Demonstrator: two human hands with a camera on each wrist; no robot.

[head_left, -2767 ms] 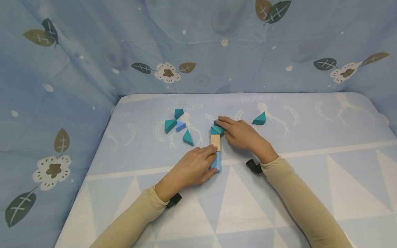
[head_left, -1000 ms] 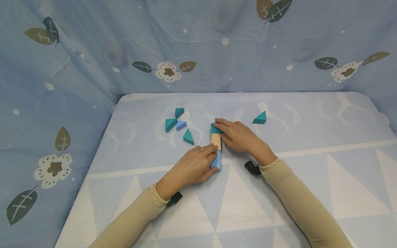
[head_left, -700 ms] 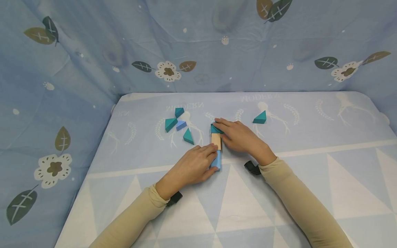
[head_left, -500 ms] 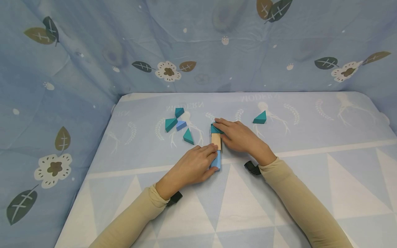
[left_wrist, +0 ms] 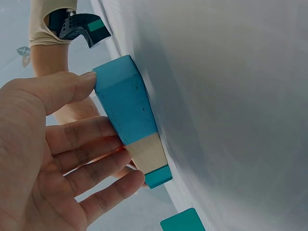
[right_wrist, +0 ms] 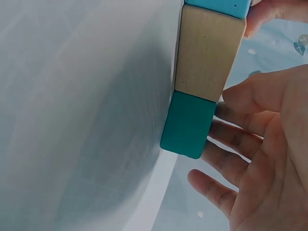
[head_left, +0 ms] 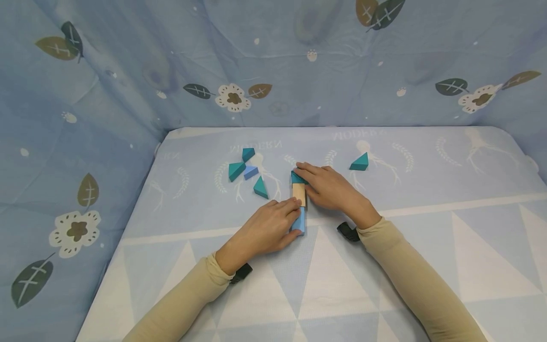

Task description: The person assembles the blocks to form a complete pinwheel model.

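A short row of blocks lies in the middle of the table. A light blue block [head_left: 301, 221] is nearest, then a natural wood block [head_left: 298, 194], then teal triangular blocks [head_left: 297, 178] at the far end. My left hand [head_left: 262, 227] rests on the row, its thumb at the near end of the blue block and its fingertips by the wood block; the left wrist view shows these fingers fairly straight. With extended fingers my right hand [head_left: 331, 188] touches the teal blocks and partly covers them. Its thumb is beside the wood block [right_wrist: 209, 53] in the right wrist view.
Left of the row lie loose teal triangular blocks [head_left: 236, 171] and a small blue triangular block [head_left: 251, 172]. Another teal triangular block [head_left: 360, 162] lies beyond the right hand. Patterned cloth [head_left: 282, 57] rises behind the table.
Since the earliest frame, the farthest teal block has come in against the other teal piece, with my right hand moved slightly toward the row. My left hand has stayed in place.
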